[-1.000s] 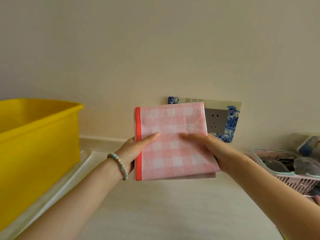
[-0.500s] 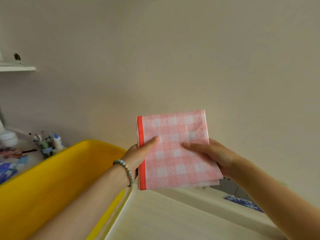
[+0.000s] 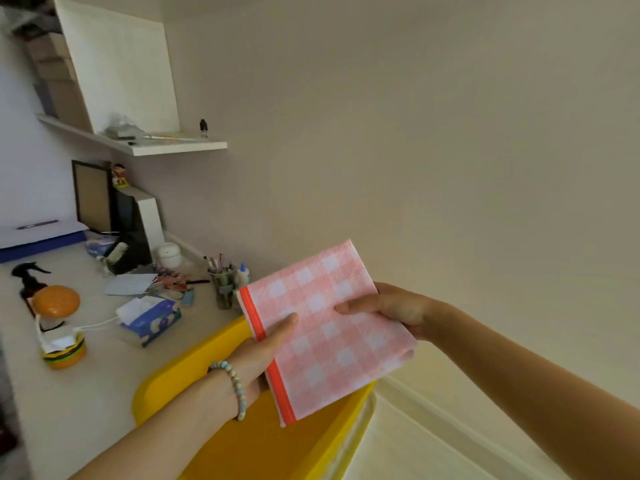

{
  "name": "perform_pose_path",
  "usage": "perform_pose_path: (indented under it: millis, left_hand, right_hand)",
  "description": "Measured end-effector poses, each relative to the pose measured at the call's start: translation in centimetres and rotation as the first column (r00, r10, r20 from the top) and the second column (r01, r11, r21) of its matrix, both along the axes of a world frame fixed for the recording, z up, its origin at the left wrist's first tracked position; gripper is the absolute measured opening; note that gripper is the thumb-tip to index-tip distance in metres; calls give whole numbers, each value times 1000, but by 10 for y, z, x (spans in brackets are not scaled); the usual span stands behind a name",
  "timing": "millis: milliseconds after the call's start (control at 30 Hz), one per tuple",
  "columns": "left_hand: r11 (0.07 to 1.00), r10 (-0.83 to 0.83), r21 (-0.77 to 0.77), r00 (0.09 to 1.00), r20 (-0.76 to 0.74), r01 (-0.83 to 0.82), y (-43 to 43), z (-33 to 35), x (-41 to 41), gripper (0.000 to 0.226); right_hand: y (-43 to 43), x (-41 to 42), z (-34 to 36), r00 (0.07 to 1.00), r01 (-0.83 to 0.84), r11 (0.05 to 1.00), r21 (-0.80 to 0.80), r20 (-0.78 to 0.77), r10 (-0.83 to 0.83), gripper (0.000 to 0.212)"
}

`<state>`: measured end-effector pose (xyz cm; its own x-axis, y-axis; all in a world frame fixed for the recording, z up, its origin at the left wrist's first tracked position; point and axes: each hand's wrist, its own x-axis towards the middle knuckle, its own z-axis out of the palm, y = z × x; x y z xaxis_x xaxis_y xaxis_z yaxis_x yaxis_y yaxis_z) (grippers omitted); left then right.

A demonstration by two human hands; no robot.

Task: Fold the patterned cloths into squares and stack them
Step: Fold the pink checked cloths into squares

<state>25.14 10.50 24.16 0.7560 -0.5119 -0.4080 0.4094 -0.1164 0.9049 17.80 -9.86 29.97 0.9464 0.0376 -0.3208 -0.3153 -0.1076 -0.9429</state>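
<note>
A pink-and-white checked cloth [image 3: 325, 327] with an orange-red edge is folded into a square and held in the air, tilted, above the yellow tub [image 3: 256, 441]. My left hand [image 3: 263, 348], with a bead bracelet on the wrist, pinches the cloth's orange edge, thumb on top. My right hand [image 3: 391, 308] grips the opposite side, thumb on top and fingers hidden behind the cloth.
To the left a table [image 3: 86, 386] carries a tissue box [image 3: 150, 318], a burger-shaped lamp [image 3: 57, 323], a spray bottle [image 3: 27, 280], a pen cup [image 3: 223, 284] and small clutter. A white shelf [image 3: 173, 145] hangs on the wall. A pale tray [image 3: 360, 431] lies under the tub.
The view has swung left, bringing the cluttered table and shelf into sight. Both hands carried the folded cloth left, over the yellow tub, and it is now tilted clockwise.
</note>
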Motion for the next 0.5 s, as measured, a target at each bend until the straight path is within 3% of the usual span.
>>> perform_pose_path:
  millis: [200, 267, 433, 500]
  left_hand:
    - [996, 53, 78, 967, -248, -34, 4, -61, 39, 45]
    - [988, 77, 152, 948, -309, -31, 0, -82, 47, 47]
    - [896, -19, 420, 957, -291, 145, -11, -122, 58, 82]
    - [870, 1, 469, 951, -310, 152, -16, -128, 59, 82]
  right_hand:
    - [-13, 77, -63, 967, -104, 991, -83, -242, 81, 53]
    - [-18, 93, -87, 950, -115, 987, -115, -304, 76, 47]
    - [-30, 119, -145, 896, -156, 980, -123, -435, 88, 44]
    - [-33, 130, -165, 879, -201, 969, -145, -463, 113, 46]
